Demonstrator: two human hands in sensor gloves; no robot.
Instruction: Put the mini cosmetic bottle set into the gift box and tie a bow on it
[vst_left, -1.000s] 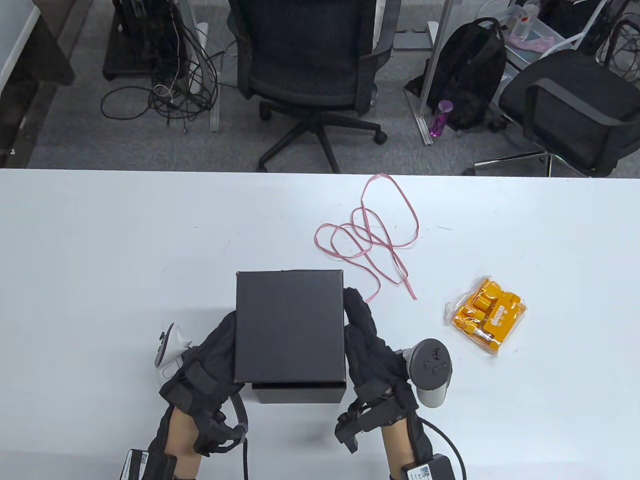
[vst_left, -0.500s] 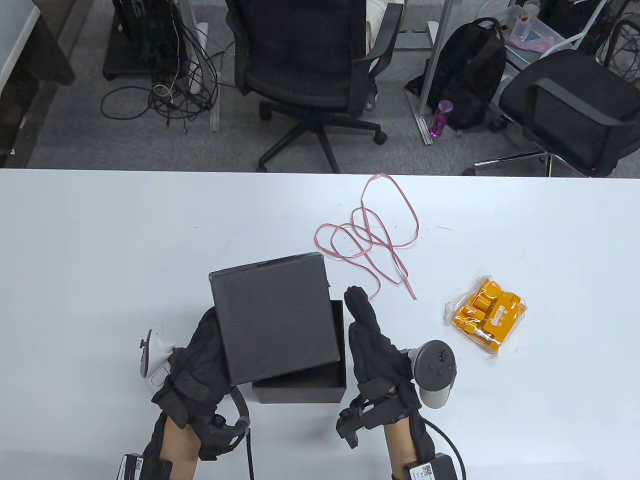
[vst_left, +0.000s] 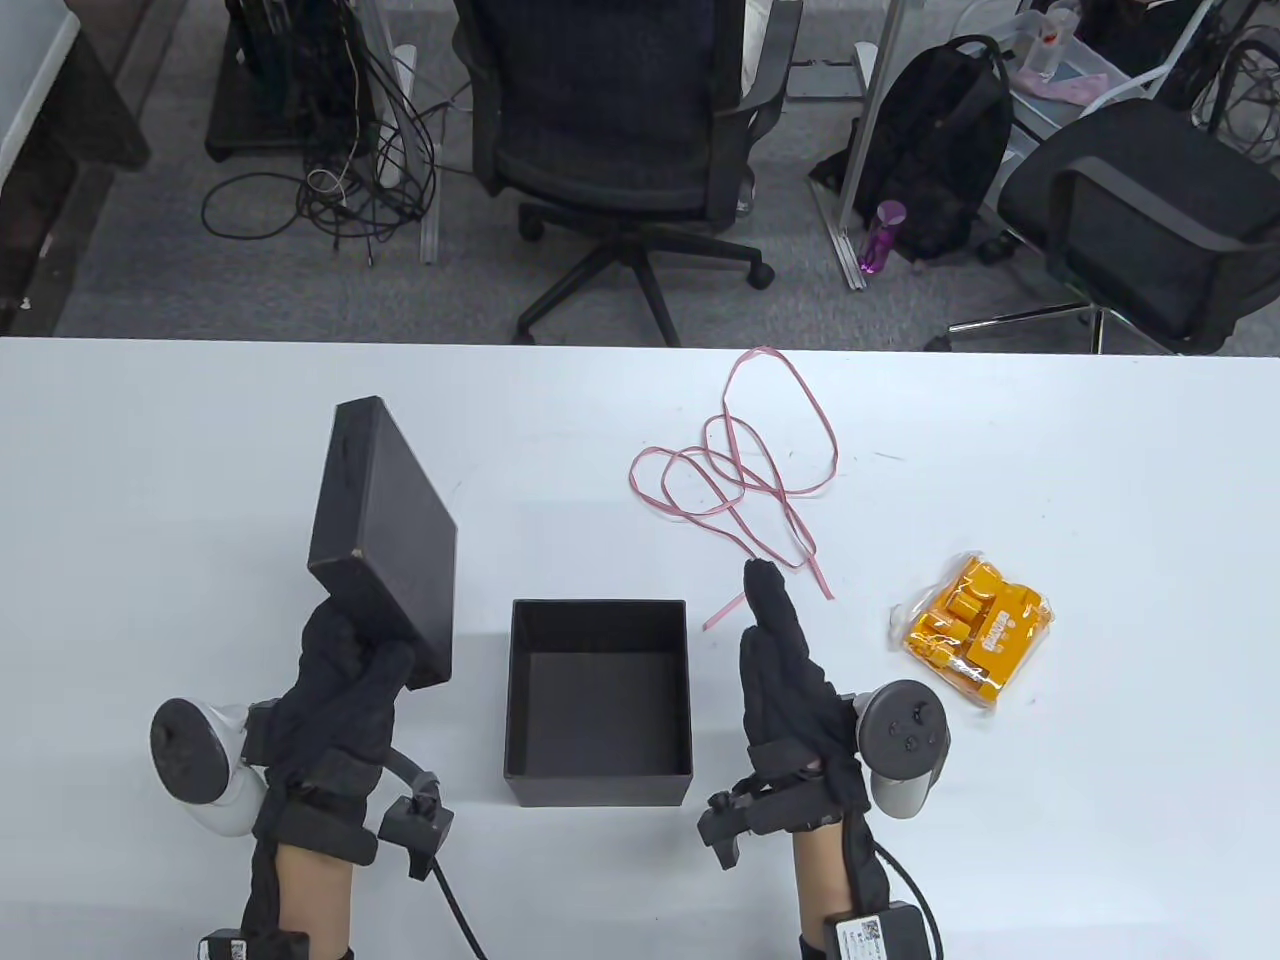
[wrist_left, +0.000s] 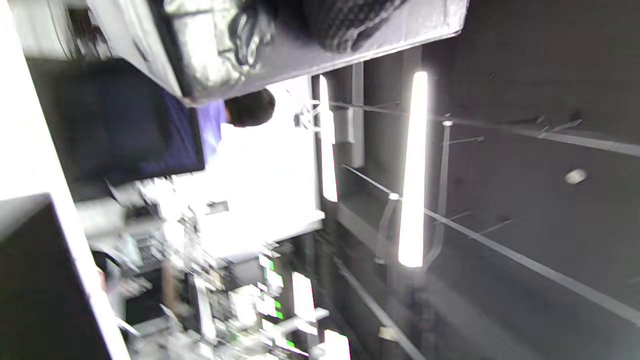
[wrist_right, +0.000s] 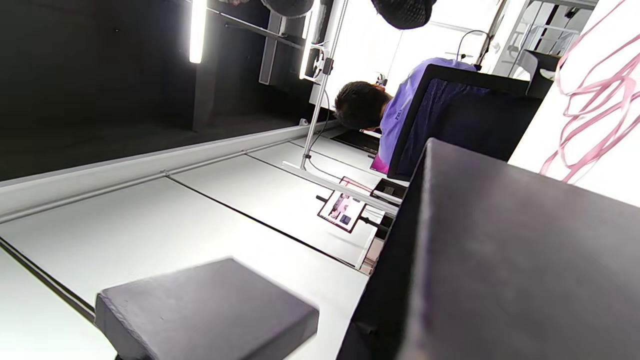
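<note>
The black gift box (vst_left: 598, 780) stands open and empty near the table's front, and its side wall (wrist_right: 500, 270) fills the right wrist view. My left hand (vst_left: 335, 665) grips the black lid (vst_left: 385, 535) by its near corner and holds it tilted up, left of the box; the lid (wrist_right: 205, 310) also shows in the right wrist view. My right hand (vst_left: 785, 655) hovers just right of the box with fingers straight, holding nothing. The orange mini bottle set (vst_left: 975, 630) lies in its clear bag at the right. The pink ribbon (vst_left: 740, 470) lies in loose loops behind the box.
The white table's far edge (vst_left: 640, 342) runs across the view, with office chairs, a backpack and cables on the floor beyond. A person in a purple top (wrist_right: 395, 115) sits in the background of the right wrist view.
My left hand has lifted the lid off the box and swung it up and to the left. My right hand has let go of the lid and drawn off to the right.
</note>
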